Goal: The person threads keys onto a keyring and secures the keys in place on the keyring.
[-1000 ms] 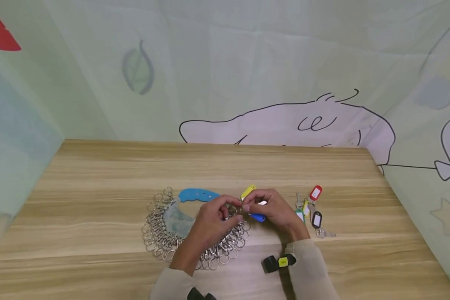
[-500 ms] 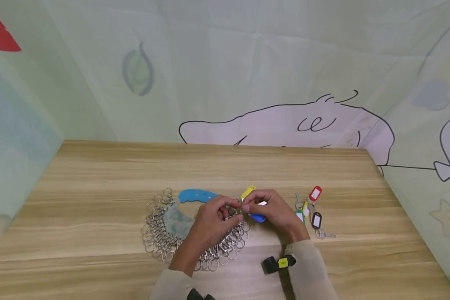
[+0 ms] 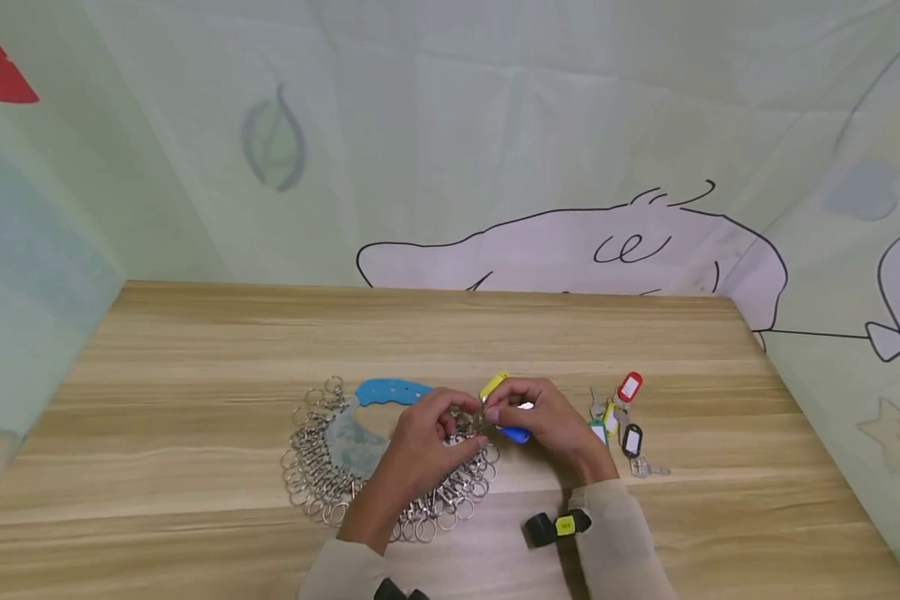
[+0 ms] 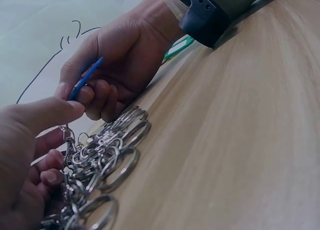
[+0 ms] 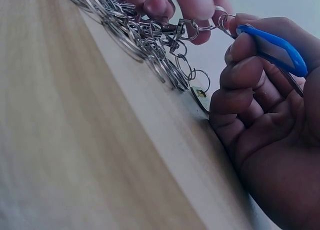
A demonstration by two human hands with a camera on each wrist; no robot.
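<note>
A fan-shaped plate [image 3: 356, 442], fringed with many metal swivel clasps and key rings, lies on the table under my left hand [image 3: 426, 437]. My left thumb and fingertips pinch a small split ring [image 5: 222, 21] at the end of one swivel clasp [image 5: 172, 28]. My right hand [image 3: 543, 419] pinches a blue key tag [image 3: 515, 434] by its ring end, right against the left fingertips; the tag points back toward the right palm in the right wrist view. Part of a key shows beneath it there. A yellow key tag [image 3: 492, 385] lies just beyond the fingertips.
A blue strap-like handle [image 3: 392, 391] curves off the plate's top. Several keys with tags lie to the right, among them a red tag [image 3: 630, 387], a black tag [image 3: 632, 440] and a green tag [image 3: 598, 430]. A cartoon-printed cloth [image 3: 450, 150] stands behind the wooden table [image 3: 195, 333].
Both hands stay in nearly the same place, with only slight movement of the fingertips at the ring. The tags and keys on the table have not moved.
</note>
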